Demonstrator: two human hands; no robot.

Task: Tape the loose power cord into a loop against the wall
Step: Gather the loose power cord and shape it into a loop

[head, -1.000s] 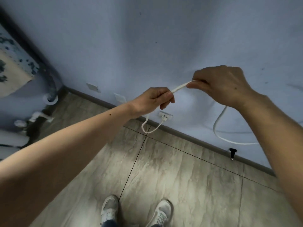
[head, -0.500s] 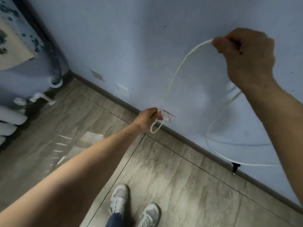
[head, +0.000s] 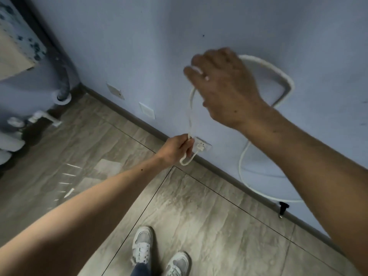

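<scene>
A white power cord (head: 286,80) is plugged into a low wall socket (head: 202,146) on the pale blue wall (head: 139,46). My left hand (head: 177,149) pinches the cord just beside the plug, where it hangs in a small U. From there the cord rises to my right hand (head: 223,84), which grips it high against the wall. Beyond that hand the cord curves round in a wide loop on the right and drops behind my right forearm to another bend near the skirting.
Two blank white wall plates (head: 147,110) sit left of the socket. A black door stop (head: 282,208) stands at the skirting on the right. Grey pipes and white fittings (head: 62,90) fill the left corner. My white shoes (head: 142,246) stand on the tiled floor.
My left hand has stayed low by the plug. My right hand has swung left along the wall, bending the cord into a rounded loop to its right.
</scene>
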